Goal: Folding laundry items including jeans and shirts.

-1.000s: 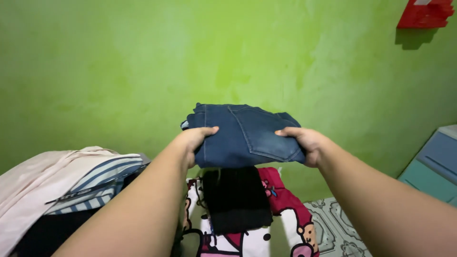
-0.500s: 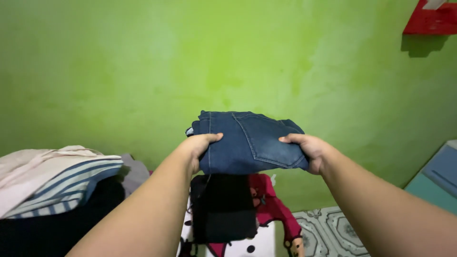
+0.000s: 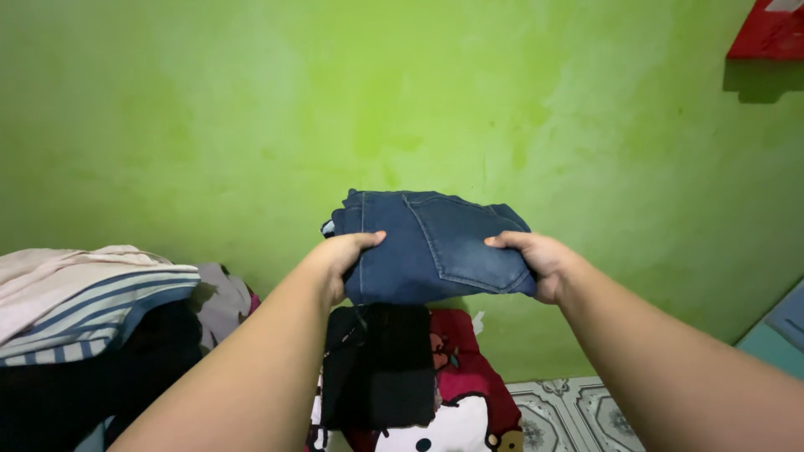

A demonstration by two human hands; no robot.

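Note:
I hold a folded pair of dark blue jeans [image 3: 431, 243] out in front of me, raised in the air before a green wall [image 3: 251, 109]. My left hand [image 3: 339, 259] grips its left edge with the thumb on top. On the opposite edge, my right hand [image 3: 536, 259] holds it the same way. A back pocket faces up. Directly below the jeans lies a folded black garment [image 3: 381, 368] on a red and white cartoon-print cloth [image 3: 456, 402].
A heap of clothes [image 3: 75, 293] with a blue-and-white striped piece and a pale pink one sits at the left. Patterned floor tiles [image 3: 578, 414] show at the bottom right, beside a blue and teal drawer unit [image 3: 779, 335]. A red shelf [image 3: 770, 33] hangs on the wall, top right.
Both hands keep their grip on the jeans, which stay at about the same height. The view has shifted left, so the clothes heap and drawers sit further toward the frame edges.

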